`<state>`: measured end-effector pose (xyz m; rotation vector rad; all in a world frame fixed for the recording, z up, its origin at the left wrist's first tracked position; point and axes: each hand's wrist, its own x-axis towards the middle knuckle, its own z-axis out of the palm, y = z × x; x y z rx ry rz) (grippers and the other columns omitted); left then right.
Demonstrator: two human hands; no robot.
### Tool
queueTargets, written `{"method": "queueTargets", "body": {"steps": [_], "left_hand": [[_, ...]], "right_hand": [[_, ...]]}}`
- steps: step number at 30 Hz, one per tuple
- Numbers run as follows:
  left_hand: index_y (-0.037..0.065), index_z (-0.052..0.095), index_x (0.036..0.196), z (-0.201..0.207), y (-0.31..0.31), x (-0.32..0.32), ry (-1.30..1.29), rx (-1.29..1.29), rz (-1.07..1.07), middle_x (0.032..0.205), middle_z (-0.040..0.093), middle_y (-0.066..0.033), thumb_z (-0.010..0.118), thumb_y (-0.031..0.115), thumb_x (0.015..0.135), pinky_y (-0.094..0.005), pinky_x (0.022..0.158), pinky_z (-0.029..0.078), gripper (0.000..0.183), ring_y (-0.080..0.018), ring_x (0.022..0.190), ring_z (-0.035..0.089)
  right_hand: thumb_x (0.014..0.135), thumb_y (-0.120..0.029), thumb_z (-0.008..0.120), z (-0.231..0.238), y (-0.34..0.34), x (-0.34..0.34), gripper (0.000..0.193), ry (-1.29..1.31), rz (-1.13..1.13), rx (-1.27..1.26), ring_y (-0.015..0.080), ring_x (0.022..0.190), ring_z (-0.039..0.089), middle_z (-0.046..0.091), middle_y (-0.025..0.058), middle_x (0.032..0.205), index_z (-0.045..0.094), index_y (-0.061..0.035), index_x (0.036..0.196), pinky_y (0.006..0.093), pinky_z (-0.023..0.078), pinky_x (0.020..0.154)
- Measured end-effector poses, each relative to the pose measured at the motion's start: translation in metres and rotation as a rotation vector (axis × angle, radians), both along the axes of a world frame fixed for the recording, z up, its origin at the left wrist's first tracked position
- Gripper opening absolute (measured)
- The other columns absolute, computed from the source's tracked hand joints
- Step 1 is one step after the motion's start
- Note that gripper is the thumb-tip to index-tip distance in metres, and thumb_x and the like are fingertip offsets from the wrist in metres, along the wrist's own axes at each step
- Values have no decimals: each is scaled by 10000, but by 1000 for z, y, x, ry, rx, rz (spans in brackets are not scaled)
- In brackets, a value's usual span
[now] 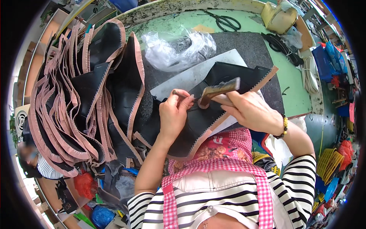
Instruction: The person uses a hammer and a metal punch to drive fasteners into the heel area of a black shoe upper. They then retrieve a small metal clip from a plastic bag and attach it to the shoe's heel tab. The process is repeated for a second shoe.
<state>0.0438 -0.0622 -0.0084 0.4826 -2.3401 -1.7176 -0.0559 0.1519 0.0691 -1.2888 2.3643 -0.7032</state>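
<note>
Before me lies a black leather piece (pixel 190 131) with a tan, zigzag-cut edge, spread over a pale flat board (pixel 228 61). My left hand (pixel 172 116) is closed in a pinch on a thin metal rod, probably a hand punch (pixel 178 93), whose tip points right over the leather. My right hand (pixel 254 111) is wrapped round the handle of a hammer (pixel 219 91). The worn metal hammer head is just right of the rod's end; whether the two touch, I cannot tell.
A tall pile of similar black pieces (pixel 65 110) with pink edges fills the left side. Beyond the board are a clear plastic bag (pixel 179 49) and black scissors (pixel 225 22). Dark cords (pixel 282 47) and a yellowish block (pixel 279 17) sit at the far right.
</note>
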Motion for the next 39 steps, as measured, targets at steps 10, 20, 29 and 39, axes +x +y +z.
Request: {"method": "queueTargets", "body": {"steps": [10, 20, 29, 39], "left_hand": [[33, 636, 858, -2, 5, -2, 111, -213, 19, 659, 662, -95, 721, 111, 847, -278, 550, 501, 116, -184, 584, 665], [15, 561, 977, 15, -1, 3, 160, 206, 6, 926, 678, -79, 599, 83, 957, -238, 672, 561, 81, -118, 780, 668], [-13, 611, 939, 7, -14, 18, -1, -7, 26, 794, 686, -67, 642, 78, 923, -236, 658, 556, 97, -101, 727, 674], [-10, 621, 920, 7, -15, 16, -3, 23, 28, 769, 683, -64, 653, 81, 916, -232, 651, 556, 97, -105, 710, 679]], "right_hand": [[890, -132, 628, 59, -2, -4, 194, 44, -128, -243, 411, 657, 597, 617, 214, 755, 580, 13, 1010, 417, 482, 571], [906, -172, 604, 7, 2, -8, 227, 3, -37, -148, 436, 614, 574, 572, 235, 640, 487, 22, 909, 474, 456, 549], [922, -207, 596, -14, -6, 5, 271, -25, 61, 27, 437, 575, 569, 554, 224, 588, 469, 27, 875, 492, 446, 540], [921, -193, 594, -5, -10, 5, 267, -22, 51, 96, 437, 578, 576, 554, 223, 586, 465, 33, 860, 500, 450, 546]]}}
